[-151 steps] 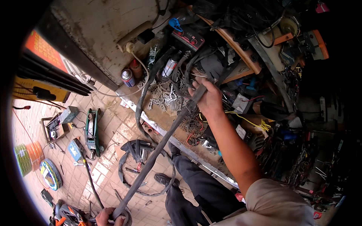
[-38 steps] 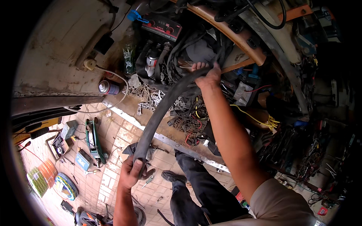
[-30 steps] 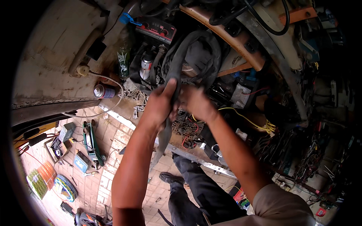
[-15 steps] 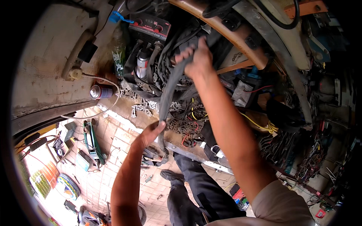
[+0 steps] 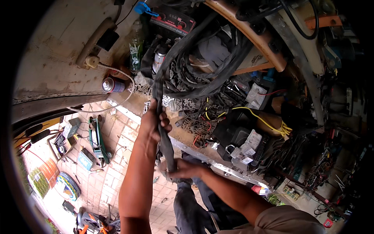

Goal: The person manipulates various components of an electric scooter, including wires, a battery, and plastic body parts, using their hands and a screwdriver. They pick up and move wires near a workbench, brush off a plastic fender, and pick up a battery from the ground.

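Observation:
A thick black wrapped cable [image 5: 165,64] runs from the loops on the cluttered shelf down toward my legs. My left hand [image 5: 152,121] is closed round its hanging length, just in front of the shelf edge. Lower down, my right hand [image 5: 183,170] is at the hanging part of the cable, and its fingers reach behind it. Motion smears those fingers, so I cannot tell whether they grip. More loops of the black cable [image 5: 212,89] lie on the shelf over a heap of metal chain [image 5: 171,80].
A spray can [image 5: 113,84], a green-tinted bottle [image 5: 136,48] and a black-and-red box [image 5: 173,21] stand at the left of the shelf. Yellow wires [image 5: 259,117] cross its right side. On the tiled floor sit a green jack [image 5: 98,140] and a wheel [image 5: 68,186].
My right hand has come down from the cable loops to the lower hanging part. My left hand has moved up slightly and now wraps round the cable. The view has shifted a little.

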Action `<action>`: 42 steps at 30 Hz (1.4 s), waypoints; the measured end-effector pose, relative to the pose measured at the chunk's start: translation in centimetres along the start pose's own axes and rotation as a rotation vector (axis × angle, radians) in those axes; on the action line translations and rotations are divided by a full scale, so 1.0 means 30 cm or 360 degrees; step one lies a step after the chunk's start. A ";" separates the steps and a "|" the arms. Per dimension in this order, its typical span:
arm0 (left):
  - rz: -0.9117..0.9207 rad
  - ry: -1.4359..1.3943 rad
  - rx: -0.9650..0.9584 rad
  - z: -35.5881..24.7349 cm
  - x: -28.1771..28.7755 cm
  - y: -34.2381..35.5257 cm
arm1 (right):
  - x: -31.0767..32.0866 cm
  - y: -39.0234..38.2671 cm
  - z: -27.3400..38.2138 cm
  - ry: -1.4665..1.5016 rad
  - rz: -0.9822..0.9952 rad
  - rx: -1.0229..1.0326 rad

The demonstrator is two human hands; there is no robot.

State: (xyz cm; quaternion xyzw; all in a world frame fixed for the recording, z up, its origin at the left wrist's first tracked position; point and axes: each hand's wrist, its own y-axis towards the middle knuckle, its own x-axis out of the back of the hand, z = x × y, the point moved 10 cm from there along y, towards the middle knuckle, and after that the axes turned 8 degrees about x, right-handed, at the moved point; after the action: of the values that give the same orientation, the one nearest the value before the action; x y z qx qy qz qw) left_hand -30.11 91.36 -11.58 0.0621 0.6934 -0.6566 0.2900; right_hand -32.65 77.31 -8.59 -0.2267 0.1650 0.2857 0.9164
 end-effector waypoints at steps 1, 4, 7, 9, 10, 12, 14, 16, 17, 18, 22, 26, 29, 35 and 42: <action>-0.0050 0.0090 -0.0008 0.003 -0.006 0.048 | -0.058 -0.036 -0.143 0.0242 -0.0183 0.0016; -0.0161 0.0534 -0.0129 -0.054 0.144 0.139 | -0.176 -0.040 -0.302 0.0804 -0.0481 0.0020; -0.0270 0.1115 -0.0171 -0.027 0.197 0.077 | -0.176 -0.086 -0.231 0.2328 -0.0828 0.0199; 0.0327 0.1290 0.0032 0.115 0.203 -0.044 | -0.049 -0.137 -0.125 0.2743 -0.0957 0.0554; 0.0674 0.1276 0.0194 0.206 0.212 -0.143 | 0.021 -0.158 -0.031 0.2809 -0.1088 0.0644; 0.0628 0.1922 -0.0007 0.268 0.222 -0.310 | 0.156 -0.185 0.118 0.2465 -0.1249 0.0739; 0.0623 0.2152 0.0060 0.266 0.238 -0.385 | 0.259 -0.155 0.210 0.2438 -0.1187 0.0774; 0.0457 0.2152 -0.0077 0.164 0.194 -0.380 | 0.432 -0.134 0.327 0.2470 -0.1273 0.0944; 0.0387 0.1972 -0.0214 0.125 0.204 -0.365 | 0.484 -0.095 0.396 0.2540 -0.1397 0.0846; 0.0307 0.2065 -0.0400 0.087 0.211 -0.351 | 0.540 -0.057 0.458 0.2605 -0.1528 0.0748; 0.0159 0.1678 -0.0801 -0.037 0.031 -0.288 | 0.916 0.075 0.658 0.1962 -0.1427 0.0902; -0.0052 0.1608 -0.0928 -0.196 -0.358 -0.175 | 1.090 -0.032 0.730 0.0976 -0.1311 0.1253; -0.0022 0.1513 -0.0925 -0.359 -0.549 -0.094 | 0.767 0.062 0.540 0.0401 -0.0921 0.0907; 0.0352 0.1277 -0.0808 -0.327 -0.857 -0.013 | 0.616 0.081 0.354 0.0248 -0.1432 0.0680; 0.0244 0.1745 -0.0923 -0.240 -0.450 -0.055 | 0.897 0.063 0.659 0.1052 -0.1812 0.0688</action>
State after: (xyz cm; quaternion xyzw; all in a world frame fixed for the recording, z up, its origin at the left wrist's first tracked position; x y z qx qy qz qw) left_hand -22.05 101.94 -3.83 0.3586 0.8850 -0.2915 -0.0567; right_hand -9.30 100.85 -4.15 -0.1655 0.3443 -0.3631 0.8499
